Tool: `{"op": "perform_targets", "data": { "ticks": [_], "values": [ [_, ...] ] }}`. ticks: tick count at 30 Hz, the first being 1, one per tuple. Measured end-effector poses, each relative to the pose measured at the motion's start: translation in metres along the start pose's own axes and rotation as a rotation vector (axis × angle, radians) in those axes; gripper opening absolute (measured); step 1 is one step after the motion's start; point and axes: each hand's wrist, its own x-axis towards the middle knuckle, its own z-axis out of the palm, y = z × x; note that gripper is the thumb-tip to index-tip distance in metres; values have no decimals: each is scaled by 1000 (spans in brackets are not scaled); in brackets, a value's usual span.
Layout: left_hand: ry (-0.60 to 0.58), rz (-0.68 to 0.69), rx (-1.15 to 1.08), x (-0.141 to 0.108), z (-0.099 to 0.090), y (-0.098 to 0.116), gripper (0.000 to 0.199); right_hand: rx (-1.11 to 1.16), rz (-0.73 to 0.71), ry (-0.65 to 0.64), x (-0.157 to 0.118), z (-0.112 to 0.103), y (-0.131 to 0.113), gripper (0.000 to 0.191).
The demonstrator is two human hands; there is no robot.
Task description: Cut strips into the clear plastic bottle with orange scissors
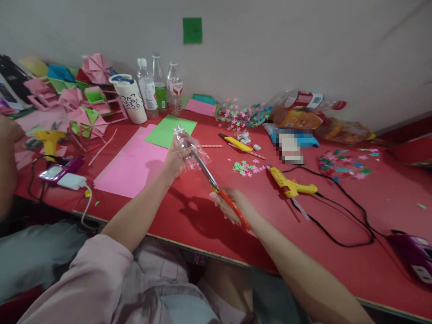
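My left hand [176,158] is closed around the neck end of a clear cut plastic bottle [200,158], held up above the red table. In my right hand [232,204] are long scissors with red handles [233,209], gripped by those handles. Their blades point up and left and reach to the bottle piece in my other hand. Whether the plastic lies between the blades, I cannot tell. Under my left forearm lie pink paper sheets [124,162], and a green sheet [162,130] is just behind.
A yellow glue gun [292,183] with its black cord lies to the right, near paper stars [246,168] and a yellow cutter [240,144]. Bottles [147,87] and a white tumbler [130,101] stand behind. At far left, another person's arm [7,166] is near a second glue gun [50,141].
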Motion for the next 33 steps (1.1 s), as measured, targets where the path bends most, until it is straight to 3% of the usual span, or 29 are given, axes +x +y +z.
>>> {"op": "perform_targets", "data": {
  "ticks": [12,21,33],
  "values": [
    [-79,-8,9,-4,0,-3,45,28,-88,-37,1,-2,6,46],
    [-25,-11,15,-2,2,-5,42,22,7,11,-1,1,1,44],
    [-108,27,71,-6,3,-9,40,59,-48,-87,0,-4,-1,43]
  ]
}}
